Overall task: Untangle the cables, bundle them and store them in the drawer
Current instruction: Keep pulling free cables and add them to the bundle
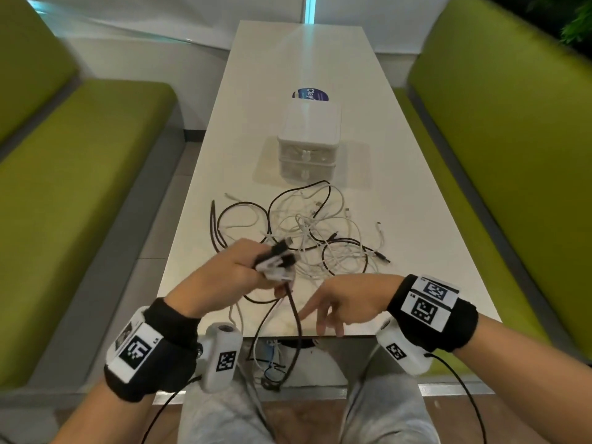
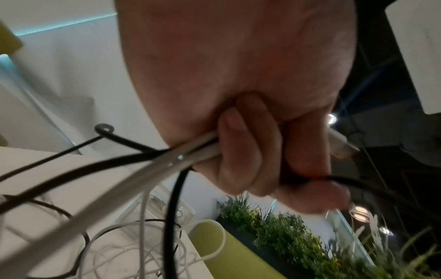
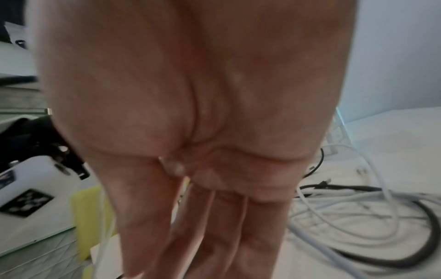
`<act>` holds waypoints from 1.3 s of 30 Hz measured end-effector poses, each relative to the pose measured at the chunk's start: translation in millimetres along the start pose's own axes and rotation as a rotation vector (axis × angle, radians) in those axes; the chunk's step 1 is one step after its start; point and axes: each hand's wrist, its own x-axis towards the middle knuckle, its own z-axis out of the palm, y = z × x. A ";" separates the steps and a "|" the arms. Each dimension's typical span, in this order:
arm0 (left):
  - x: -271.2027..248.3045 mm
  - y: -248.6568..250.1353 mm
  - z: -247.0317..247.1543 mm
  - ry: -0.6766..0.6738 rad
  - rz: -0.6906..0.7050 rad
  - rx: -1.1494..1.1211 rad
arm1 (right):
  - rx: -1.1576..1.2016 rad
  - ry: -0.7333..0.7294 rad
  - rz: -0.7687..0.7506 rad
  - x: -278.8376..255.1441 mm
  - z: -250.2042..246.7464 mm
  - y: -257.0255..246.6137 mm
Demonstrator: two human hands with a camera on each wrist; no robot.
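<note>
A tangle of black and white cables point(image 1: 317, 232) lies on the white table point(image 1: 416, 219) in front of a small white drawer unit point(image 1: 308, 145), whose drawers look closed. My left hand point(image 1: 243, 270) is raised above the near part of the table and grips several black and white cable ends point(image 1: 278, 261); in the left wrist view the fingers point(image 2: 241, 156) curl round white and black cables point(image 2: 152, 169). Two black strands point(image 1: 296, 318) hang from it over the table's near edge. My right hand point(image 1: 333, 306) hovers beside them, its fingers point(image 3: 214, 226) straight and holding nothing.
Green bench seats point(image 1: 80, 174) flank the table on both sides. A round blue sticker point(image 1: 310, 95) lies beyond the drawer unit. More wires point(image 1: 272, 370) dangle below the table edge above my knees. A planter with greenery point(image 2: 298, 245) shows in the left wrist view.
</note>
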 end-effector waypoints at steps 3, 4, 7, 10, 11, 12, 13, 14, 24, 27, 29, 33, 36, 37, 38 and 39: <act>3.9 2.3 8.3 -0.029 -0.010 0.190 | 0.025 0.208 -0.020 -1.2 -8.6 0.6; 5.6 2.0 10.1 -0.020 -0.008 0.245 | 0.059 0.263 -0.041 -2.2 -9.5 -1.7; 9.8 -0.2 13.3 -0.012 0.022 0.423 | 0.235 0.310 -0.068 -6.4 -10.0 -14.1; 11.4 -1.2 13.1 0.013 0.012 0.460 | 0.330 0.289 -0.110 -7.8 -9.0 -18.3; 11.1 -0.5 12.7 0.025 0.012 0.448 | 0.366 0.279 -0.126 -7.7 -8.9 -17.5; 10.8 -0.5 12.1 0.037 0.010 0.450 | 0.413 0.262 -0.142 -8.2 -9.4 -15.5; 10.5 -1.2 11.2 0.050 0.005 0.457 | 0.462 0.238 -0.160 -8.8 -10.0 -12.5; 10.2 -2.7 10.5 0.066 -0.003 0.473 | 0.498 0.207 -0.181 -9.7 -10.1 -9.4; 7.6 -2.2 4.1 0.235 -0.036 0.138 | -0.161 0.116 0.073 -9.2 -9.2 -2.4; 1.1 5.2 1.0 0.248 0.018 -0.179 | -0.220 0.308 0.125 -7.7 -13.1 -6.7; -6.5 11.6 -4.4 0.199 0.102 -0.414 | -0.254 0.456 0.112 -5.1 -17.1 -11.2; -16.0 25.2 -10.3 0.122 0.166 -0.576 | -0.031 0.586 -0.045 3.7 -16.7 -25.2; -19.9 26.5 -12.0 0.063 0.150 -0.648 | -0.017 0.615 -0.091 18.3 -9.3 -37.5; -21.0 25.9 -11.4 0.036 0.149 -0.673 | -0.050 0.599 -0.086 23.4 -7.7 -39.7; -22.1 24.8 -11.2 0.010 0.153 -0.696 | -0.061 0.560 -0.089 28.3 -6.8 -41.1; -23.3 23.7 -11.3 -0.012 0.161 -0.717 | -0.045 0.497 -0.102 31.6 -6.5 -42.5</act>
